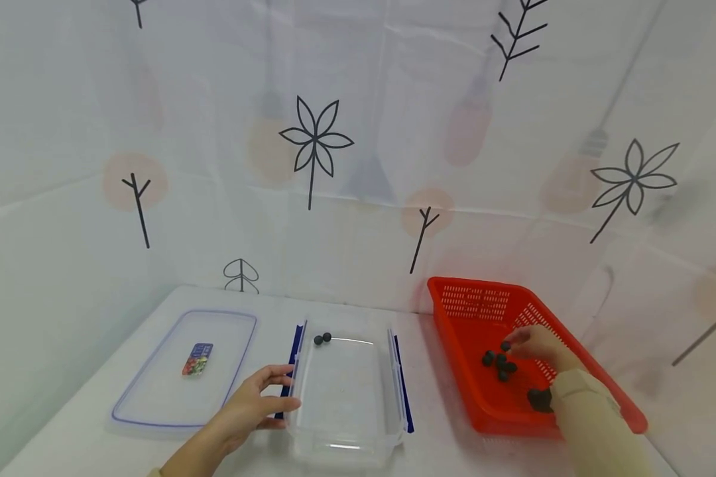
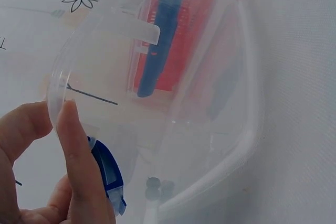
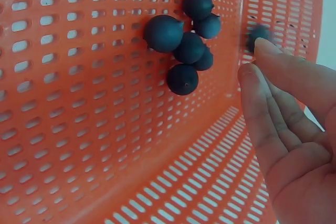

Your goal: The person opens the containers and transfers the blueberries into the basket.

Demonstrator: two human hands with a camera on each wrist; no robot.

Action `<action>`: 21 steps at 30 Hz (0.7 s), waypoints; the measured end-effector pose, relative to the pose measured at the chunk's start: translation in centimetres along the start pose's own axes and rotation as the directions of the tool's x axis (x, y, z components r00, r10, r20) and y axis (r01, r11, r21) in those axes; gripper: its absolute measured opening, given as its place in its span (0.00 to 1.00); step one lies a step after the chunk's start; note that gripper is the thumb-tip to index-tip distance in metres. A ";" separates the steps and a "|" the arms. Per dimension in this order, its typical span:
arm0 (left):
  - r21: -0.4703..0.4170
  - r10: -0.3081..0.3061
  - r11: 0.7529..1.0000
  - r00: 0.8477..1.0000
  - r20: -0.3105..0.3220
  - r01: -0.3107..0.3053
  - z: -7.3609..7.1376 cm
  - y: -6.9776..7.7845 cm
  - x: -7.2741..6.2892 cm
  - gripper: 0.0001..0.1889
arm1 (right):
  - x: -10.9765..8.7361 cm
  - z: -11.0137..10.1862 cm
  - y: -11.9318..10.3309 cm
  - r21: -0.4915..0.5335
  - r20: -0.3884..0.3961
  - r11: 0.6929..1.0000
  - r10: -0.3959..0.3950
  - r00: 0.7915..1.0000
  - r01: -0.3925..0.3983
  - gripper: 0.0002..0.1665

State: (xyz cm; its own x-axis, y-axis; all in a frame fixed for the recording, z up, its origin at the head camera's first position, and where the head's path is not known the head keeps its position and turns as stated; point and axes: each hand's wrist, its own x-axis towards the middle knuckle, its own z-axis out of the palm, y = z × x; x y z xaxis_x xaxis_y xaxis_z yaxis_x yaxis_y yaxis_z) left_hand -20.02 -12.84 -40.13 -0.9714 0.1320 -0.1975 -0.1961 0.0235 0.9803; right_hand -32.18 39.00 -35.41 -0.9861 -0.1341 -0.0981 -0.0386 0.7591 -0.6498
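My left hand (image 1: 256,397) holds the left wall of a clear plastic container (image 1: 340,437), thumb and fingers on either side of the rim. Blue side clips (image 2: 107,169) hang by those fingers. Two dark round balls (image 1: 322,338) lie in the container's far left corner. Over at the right, my right hand (image 1: 537,344) reaches into a red perforated basket (image 1: 462,371). Its thumb and finger tips pinch a small dark blueberry-like ball (image 3: 258,38), blurred in the right wrist view. Several similar balls (image 3: 190,48) lie clustered on the basket floor beside the hand.
A translucent lid (image 1: 155,391) with a blue edge and a printed label (image 1: 197,360) lies flat to the left of the container. Behind the white table (image 1: 417,397) hangs a pale curtain (image 1: 358,232) with plant drawings. A dark object (image 1: 539,399) sits by the right wrist.
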 end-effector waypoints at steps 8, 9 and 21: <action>0.006 -0.015 1.000 1.000 -0.007 0.015 0.2 0.1 0.0 0.34 | -0.4 -0.6 -0.9 -0.007 -0.035 0.998 -0.057 0.998 0.057 0.17; 0.009 -0.014 1.000 1.000 -0.009 0.014 0.2 0.1 0.0 0.34 | -0.4 -0.7 -1.2 -0.011 -0.043 0.997 -0.077 0.996 0.076 0.18; 0.023 -0.018 1.000 1.000 -0.015 0.019 0.2 0.2 0.0 0.34 | -0.9 -0.3 -6.2 0.029 -0.104 0.983 -0.178 0.979 0.181 0.25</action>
State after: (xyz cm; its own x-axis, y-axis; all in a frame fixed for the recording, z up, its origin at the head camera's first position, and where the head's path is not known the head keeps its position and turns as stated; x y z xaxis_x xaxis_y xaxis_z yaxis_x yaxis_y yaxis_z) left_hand -20.00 -12.69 -39.89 -0.9695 0.1170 -0.2155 -0.2112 0.0483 0.9763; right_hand -31.08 34.61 -31.10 -0.9749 -0.2001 0.0974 -0.2121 0.7036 -0.6781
